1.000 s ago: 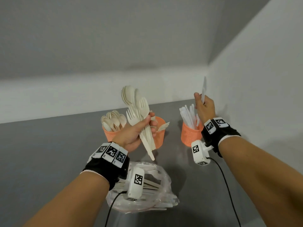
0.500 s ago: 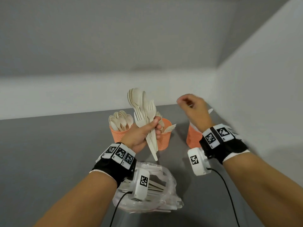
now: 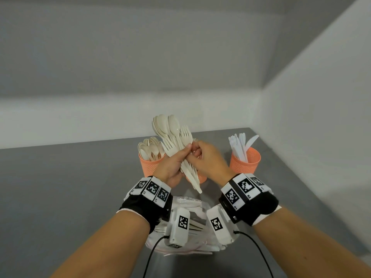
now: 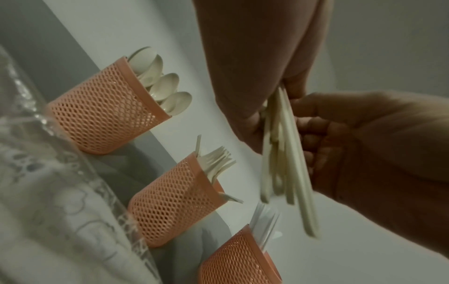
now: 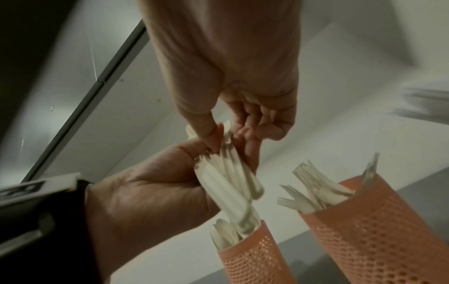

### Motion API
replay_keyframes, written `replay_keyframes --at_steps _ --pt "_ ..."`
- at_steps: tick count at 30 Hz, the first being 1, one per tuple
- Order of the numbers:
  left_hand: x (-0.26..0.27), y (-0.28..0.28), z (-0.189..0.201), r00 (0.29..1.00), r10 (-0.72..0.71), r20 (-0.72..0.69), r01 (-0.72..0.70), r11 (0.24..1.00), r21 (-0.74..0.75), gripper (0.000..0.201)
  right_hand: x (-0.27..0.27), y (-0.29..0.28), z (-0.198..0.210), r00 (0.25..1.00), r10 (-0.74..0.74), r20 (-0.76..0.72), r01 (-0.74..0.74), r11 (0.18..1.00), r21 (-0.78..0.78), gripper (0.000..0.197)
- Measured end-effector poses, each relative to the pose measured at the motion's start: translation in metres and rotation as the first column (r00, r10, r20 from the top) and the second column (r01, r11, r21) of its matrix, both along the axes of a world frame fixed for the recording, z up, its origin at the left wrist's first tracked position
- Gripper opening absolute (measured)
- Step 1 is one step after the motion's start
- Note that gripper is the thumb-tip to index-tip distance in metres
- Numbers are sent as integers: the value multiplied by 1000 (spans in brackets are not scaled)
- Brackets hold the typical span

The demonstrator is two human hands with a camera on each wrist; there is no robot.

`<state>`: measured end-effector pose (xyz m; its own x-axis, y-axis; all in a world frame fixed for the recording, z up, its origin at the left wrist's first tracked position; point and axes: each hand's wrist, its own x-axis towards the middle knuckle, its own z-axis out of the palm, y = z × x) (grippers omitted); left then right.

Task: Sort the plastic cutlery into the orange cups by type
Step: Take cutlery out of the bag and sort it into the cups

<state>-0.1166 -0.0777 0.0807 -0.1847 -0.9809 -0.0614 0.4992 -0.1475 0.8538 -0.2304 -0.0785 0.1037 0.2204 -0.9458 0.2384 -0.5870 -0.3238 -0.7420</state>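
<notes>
My left hand (image 3: 179,157) grips a bundle of cream spoons and forks (image 3: 172,133), heads up, above the middle cup. My right hand (image 3: 197,152) meets it from the right and pinches a piece in the bundle (image 5: 228,173); which piece is hidden by the fingers. Three orange mesh cups stand in a row: the left cup (image 3: 150,167) holds spoons, the middle cup (image 4: 175,203) holds forks and is mostly hidden behind my hands in the head view, and the right cup (image 3: 245,165) holds white knives.
A clear plastic bag (image 3: 192,243) with more cutlery lies on the grey table (image 3: 70,187) under my wrists. White walls (image 3: 311,137) close in behind the cups and on the right, close to the knife cup.
My right hand let go of a white knife at the right cup, then swung left and took hold in the bundle. The left hand kept its grip on the bundle.
</notes>
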Motion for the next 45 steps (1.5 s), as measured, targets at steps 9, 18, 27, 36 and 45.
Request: replay_keyframes --at_steps 9,18,27,36,45 --pt "5 11 11 999 30 27 -30 999 26 19 3 8 10 990 1 138 -23 987 159 26" --pt "10 16 15 998 68 1 -68 997 -46 23 6 15 11 973 2 231 -35 990 135 19" --pt "5 17 21 992 126 25 -125 991 -39 27 12 27 6 981 -93 171 105 993 -62 17" --pt "1 25 17 885 302 355 -237 947 -217 26 22 39 21 959 56 279 -29 994 -101 26" --pt "11 30 18 908 101 406 -6 973 -229 35 11 19 19 898 17 440 -135 962 238 22"
